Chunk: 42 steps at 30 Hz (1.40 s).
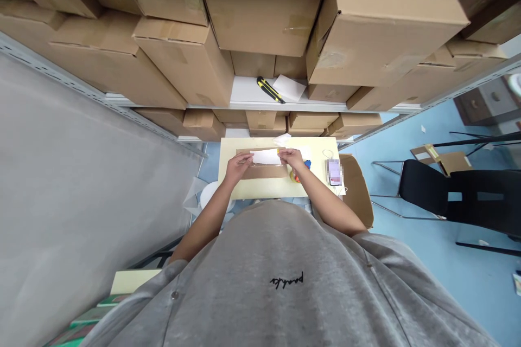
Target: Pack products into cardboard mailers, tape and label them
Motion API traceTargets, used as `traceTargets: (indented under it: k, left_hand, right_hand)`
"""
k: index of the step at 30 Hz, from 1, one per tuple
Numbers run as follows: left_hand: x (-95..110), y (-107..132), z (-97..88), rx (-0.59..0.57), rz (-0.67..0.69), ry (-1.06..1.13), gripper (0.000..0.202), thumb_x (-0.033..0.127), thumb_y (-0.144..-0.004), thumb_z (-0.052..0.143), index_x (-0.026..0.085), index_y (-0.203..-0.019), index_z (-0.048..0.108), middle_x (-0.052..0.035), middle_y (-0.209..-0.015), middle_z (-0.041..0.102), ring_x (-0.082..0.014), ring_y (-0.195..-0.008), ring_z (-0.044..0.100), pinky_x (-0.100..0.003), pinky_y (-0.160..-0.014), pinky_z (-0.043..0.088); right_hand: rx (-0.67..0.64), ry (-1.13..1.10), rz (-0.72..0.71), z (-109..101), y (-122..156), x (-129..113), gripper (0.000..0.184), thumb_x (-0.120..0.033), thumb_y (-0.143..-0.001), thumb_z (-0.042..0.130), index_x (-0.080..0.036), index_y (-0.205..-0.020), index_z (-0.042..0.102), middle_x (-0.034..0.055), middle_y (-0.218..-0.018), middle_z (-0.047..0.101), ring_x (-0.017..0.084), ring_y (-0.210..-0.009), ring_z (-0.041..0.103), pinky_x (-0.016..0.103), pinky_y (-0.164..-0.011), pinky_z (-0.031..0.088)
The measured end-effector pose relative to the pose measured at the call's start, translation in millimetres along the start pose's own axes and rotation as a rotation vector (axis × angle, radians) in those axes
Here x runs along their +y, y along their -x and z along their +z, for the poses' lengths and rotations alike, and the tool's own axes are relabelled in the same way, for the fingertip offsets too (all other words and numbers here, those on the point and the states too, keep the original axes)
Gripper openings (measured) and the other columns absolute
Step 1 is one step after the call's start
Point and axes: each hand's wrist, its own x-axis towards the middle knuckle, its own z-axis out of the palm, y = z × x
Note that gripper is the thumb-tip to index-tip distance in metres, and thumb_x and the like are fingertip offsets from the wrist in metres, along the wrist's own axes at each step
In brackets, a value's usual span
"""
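A white strip, paper or a label by its look, (265,157) is stretched between my two hands. My left hand (239,165) pinches its left end, and my right hand (292,158) grips the right end, where a small yellow spot shows. Beneath the strip lies a flat piece of brown cardboard (264,172) on the pale yellow table (228,187). Beside my right wrist sits a blue, red and yellow object (294,175), partly hidden by the forearm; it may be a tape dispenser.
A phone (335,172) lies at the table's right side, near a cable. An open cardboard box (358,190) stands right of the table. On the shelf ahead are a yellow-black utility knife (270,90), white paper (288,88) and several cardboard boxes (264,11). A black chair (423,187) stands farther right.
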Motion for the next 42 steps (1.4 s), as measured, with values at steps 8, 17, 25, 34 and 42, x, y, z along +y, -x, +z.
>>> traceTargets:
  k: [8,17,25,34,42]
  left_hand:
    - [-23.8,-5.3,19.2,0.28,-0.108,-0.166,0.024,0.022,-0.074,0.076,0.02,-0.098,0.076,-0.0015,-0.08,0.072,-0.0155,-0.071,0.067,-0.032,-0.073,0.059]
    - [-48.2,-1.1,25.3,0.306,-0.106,-0.272,0.015,0.013,-0.08,0.07,0.02,-0.092,0.074,-0.0035,-0.085,0.075,-0.0165,-0.074,0.067,-0.034,-0.081,0.058]
    - [-65.3,1.2,25.5,0.24,-0.097,-0.411,0.016,0.013,-0.09,0.065,0.019,-0.102,0.075,-0.0078,-0.104,0.074,-0.0193,-0.084,0.071,-0.037,-0.09,0.06]
    - [-78.1,0.9,28.4,0.188,-0.072,-0.552,0.02,0.011,-0.095,0.06,0.019,-0.107,0.075,-0.0091,-0.111,0.071,-0.0216,-0.093,0.07,-0.037,-0.095,0.058]
    - [-76.6,0.3,32.2,0.141,-0.078,-0.662,0.026,0.009,-0.095,0.056,0.021,-0.109,0.074,-0.0096,-0.114,0.063,-0.0245,-0.103,0.069,-0.04,-0.101,0.056]
  right_hand:
    - [0.038,0.079,-0.066,13.1,-6.5,19.7,0.023,-0.03,-0.061,0.087,-0.022,-0.076,0.072,-0.0022,-0.069,0.072,0.015,-0.06,0.063,0.03,-0.064,0.059]
    - [0.077,0.258,-0.194,20.7,-17.2,47.5,0.018,-0.022,-0.066,0.074,-0.025,-0.079,0.061,-0.0016,-0.075,0.072,0.017,-0.073,0.069,0.03,-0.076,0.06]
    - [0.082,0.418,-0.343,20.6,-23.9,62.5,0.019,-0.015,-0.073,0.061,-0.02,-0.086,0.075,0.0045,-0.091,0.08,0.02,-0.079,0.072,0.035,-0.087,0.062]
    - [0.072,0.634,-0.404,16.9,-29.0,68.5,0.03,-0.012,-0.08,0.057,-0.019,-0.095,0.082,0.0072,-0.109,0.081,0.022,-0.093,0.075,0.037,-0.097,0.06]
    - [0.065,0.745,-0.458,18.1,-30.9,67.5,0.034,-0.008,-0.084,0.053,-0.018,-0.098,0.082,0.0088,-0.112,0.08,0.023,-0.101,0.075,0.036,-0.101,0.059]
